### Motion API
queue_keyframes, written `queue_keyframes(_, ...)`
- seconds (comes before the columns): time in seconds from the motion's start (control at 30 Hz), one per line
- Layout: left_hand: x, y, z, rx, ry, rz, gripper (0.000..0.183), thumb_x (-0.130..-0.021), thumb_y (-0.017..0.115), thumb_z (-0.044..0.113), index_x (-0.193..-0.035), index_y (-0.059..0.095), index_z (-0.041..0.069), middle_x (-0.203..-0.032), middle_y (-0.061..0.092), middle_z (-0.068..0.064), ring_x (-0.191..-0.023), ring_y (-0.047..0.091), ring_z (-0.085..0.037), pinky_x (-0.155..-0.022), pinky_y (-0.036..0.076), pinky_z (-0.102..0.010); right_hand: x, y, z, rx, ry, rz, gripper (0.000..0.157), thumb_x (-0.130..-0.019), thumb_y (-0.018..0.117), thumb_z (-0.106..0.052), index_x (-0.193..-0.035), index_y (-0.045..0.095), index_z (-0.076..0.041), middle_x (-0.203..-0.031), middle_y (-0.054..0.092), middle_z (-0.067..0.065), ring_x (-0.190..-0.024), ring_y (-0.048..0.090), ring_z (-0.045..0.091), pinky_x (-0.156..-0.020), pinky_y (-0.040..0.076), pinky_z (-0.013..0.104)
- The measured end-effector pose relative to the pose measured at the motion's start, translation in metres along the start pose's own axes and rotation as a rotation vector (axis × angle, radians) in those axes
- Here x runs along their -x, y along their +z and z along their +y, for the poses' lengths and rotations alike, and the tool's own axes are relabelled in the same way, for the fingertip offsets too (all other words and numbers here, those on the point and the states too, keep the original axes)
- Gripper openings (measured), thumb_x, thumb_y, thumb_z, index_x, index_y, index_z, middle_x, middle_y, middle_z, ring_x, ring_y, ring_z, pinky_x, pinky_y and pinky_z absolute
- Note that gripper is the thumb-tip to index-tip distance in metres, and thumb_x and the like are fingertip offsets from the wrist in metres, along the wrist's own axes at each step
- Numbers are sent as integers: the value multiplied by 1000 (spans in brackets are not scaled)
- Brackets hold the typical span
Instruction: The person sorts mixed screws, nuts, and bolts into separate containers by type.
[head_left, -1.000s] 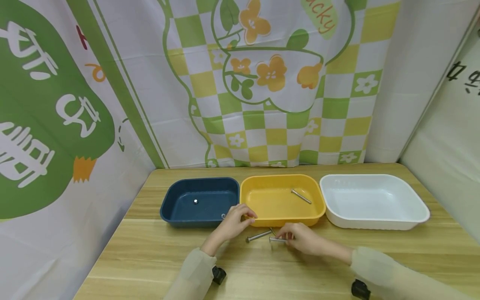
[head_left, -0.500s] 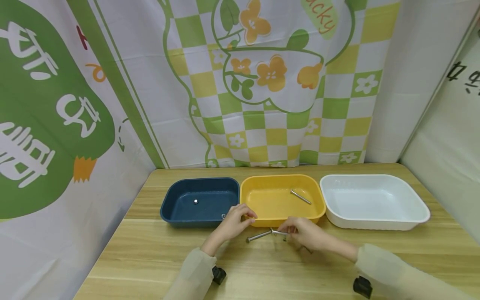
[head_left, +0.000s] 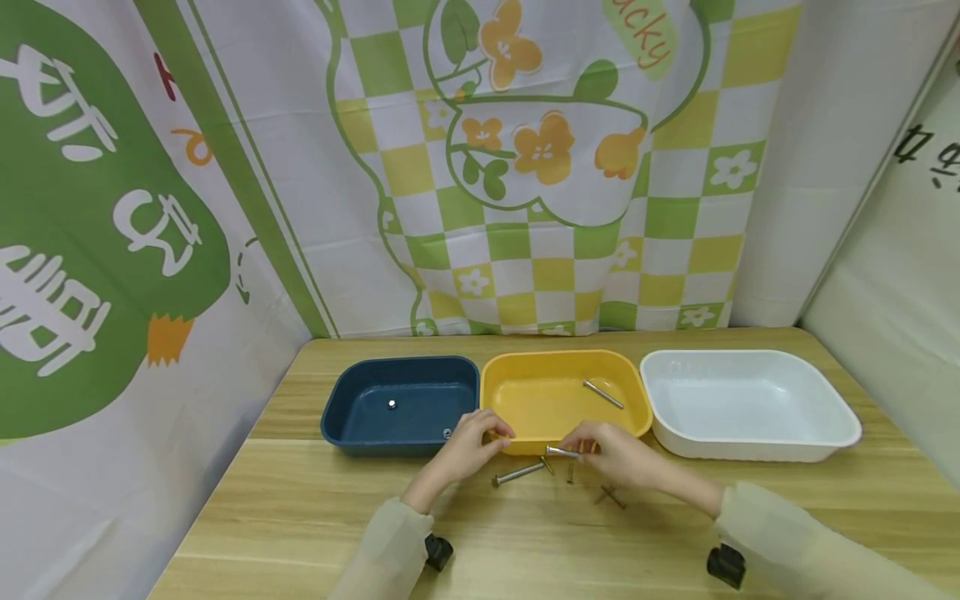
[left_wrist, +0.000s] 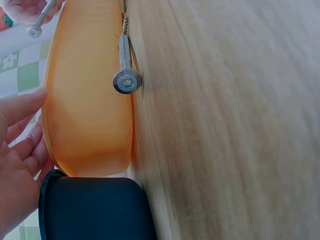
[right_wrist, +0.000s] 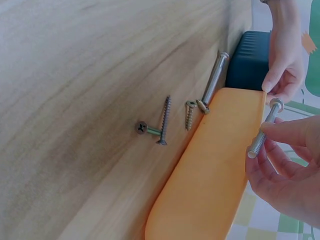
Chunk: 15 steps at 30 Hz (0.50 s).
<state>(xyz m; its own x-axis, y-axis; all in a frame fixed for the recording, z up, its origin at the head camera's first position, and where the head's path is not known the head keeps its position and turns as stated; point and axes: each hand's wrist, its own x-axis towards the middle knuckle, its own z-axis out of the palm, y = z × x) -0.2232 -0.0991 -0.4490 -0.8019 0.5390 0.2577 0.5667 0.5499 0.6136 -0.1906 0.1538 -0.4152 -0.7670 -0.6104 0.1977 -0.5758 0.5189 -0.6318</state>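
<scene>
In the head view my right hand [head_left: 617, 455] pinches a silver bolt [head_left: 562, 452] between thumb and fingers, at the front rim of the yellow tray [head_left: 532, 396]. The right wrist view shows this bolt [right_wrist: 265, 131] tilted, its threaded end towards the camera. My left hand [head_left: 467, 446] holds the yellow tray's rim near its left front corner, thumb outside and fingers over the inner side. Another bolt [head_left: 517, 473] lies on the table before the tray. Several small screws [right_wrist: 166, 120] lie right of it, two of them crossed. One bolt [head_left: 603, 395] rests inside the yellow tray.
A dark blue tray [head_left: 352, 425] stands left of the yellow one, with two small nuts [head_left: 392, 404] in it. To the right is a white tray [head_left: 750, 446]. Printed cloth [head_left: 510, 250] hangs behind the wooden table [head_left: 315, 517].
My right hand has lifted the bolt from the table up to the yellow tray's front rim, uncovering screws beneath it. The left hand has stayed at the tray's rim.
</scene>
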Motion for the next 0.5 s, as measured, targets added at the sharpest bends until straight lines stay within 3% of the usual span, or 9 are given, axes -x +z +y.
queue_keyframes(0.5,1,1,-2,-19,4,6,6,-86,62,12,-90,66,9,-87,60,0,-84,54,-14,-91,33,-38,-5,-10,2,26,-4,24,22,-77,59,12,-95,66,2,-78,60,6,-71,54,11,-61,47,21)
